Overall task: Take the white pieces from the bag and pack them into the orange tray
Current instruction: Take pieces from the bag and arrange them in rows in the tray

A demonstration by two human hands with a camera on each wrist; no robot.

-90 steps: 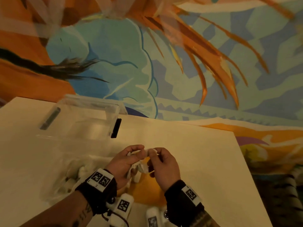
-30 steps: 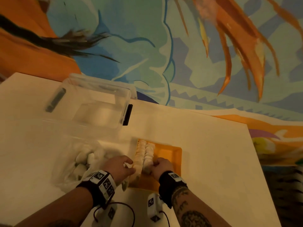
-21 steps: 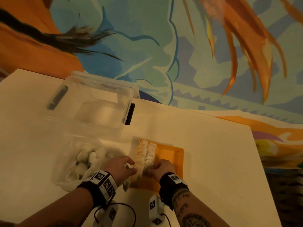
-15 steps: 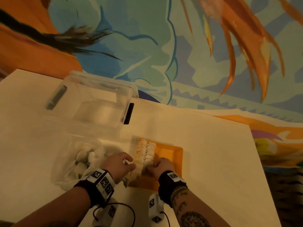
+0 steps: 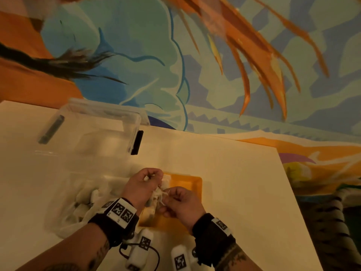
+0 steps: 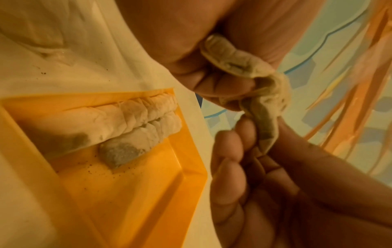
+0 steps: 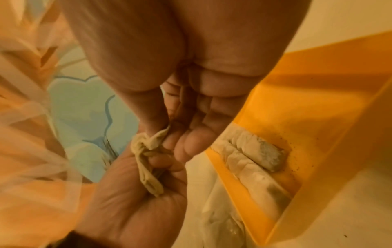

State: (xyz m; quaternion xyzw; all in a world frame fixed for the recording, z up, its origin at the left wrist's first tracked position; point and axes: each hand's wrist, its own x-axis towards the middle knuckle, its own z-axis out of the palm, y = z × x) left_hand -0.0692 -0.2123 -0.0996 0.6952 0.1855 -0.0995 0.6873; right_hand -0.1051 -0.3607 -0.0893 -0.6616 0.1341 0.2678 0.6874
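Here the left hand (image 5: 143, 187) and right hand (image 5: 180, 202) meet above the orange tray (image 5: 192, 185), each pinching an end of one crumpled white piece (image 6: 256, 94) stretched between them. Two rows of white pieces (image 6: 135, 124) lie packed along the tray's left side. The bag (image 5: 82, 204), with more pieces inside, sits just left of the tray on the desk (image 5: 234, 192), near what looks like a clear plastic box (image 5: 93, 133).
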